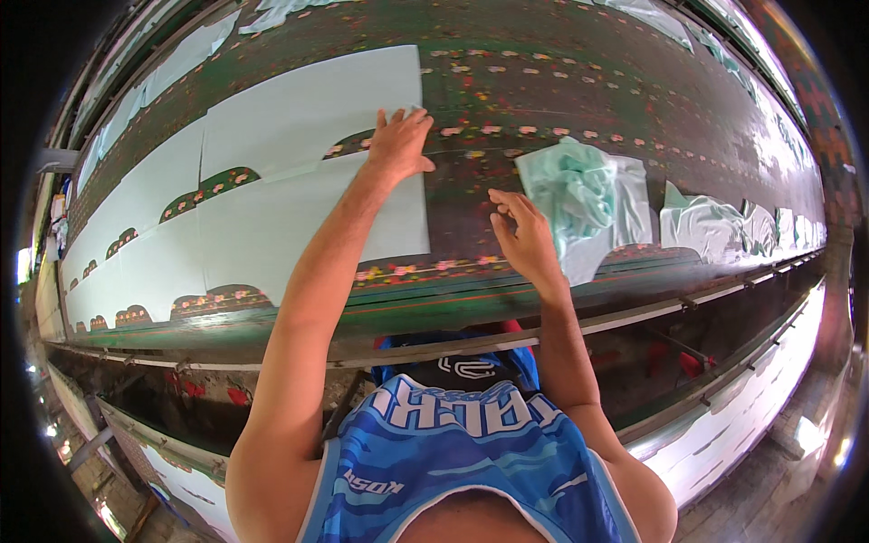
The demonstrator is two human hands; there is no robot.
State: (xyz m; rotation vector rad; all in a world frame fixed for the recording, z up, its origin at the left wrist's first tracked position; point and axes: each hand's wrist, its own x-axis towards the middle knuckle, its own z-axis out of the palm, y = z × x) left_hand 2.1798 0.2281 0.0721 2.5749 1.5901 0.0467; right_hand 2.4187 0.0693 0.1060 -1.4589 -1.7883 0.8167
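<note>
Where pale cloth (272, 217) lay flat toward the near edge of the table (471, 195), the left hand (398, 145) rested spread, grasping nothing, any sideways drag liable to crease it, while the right hand (521, 231) hung half-curled, empty, beside bunched cloth (588, 195).

At the frame's centre, a hand could pass along the strip of dark patterned tabletop (466, 172) between the flat pale cloth (299, 118) and the bunched green cloth (584, 190), though the left hand's (398, 145) thumb and the right hand's (525, 235) fingers jut into it. That room widens toward the upper right, above the bunched cloth; a rail (652, 309) bars the table's near edge.
</note>
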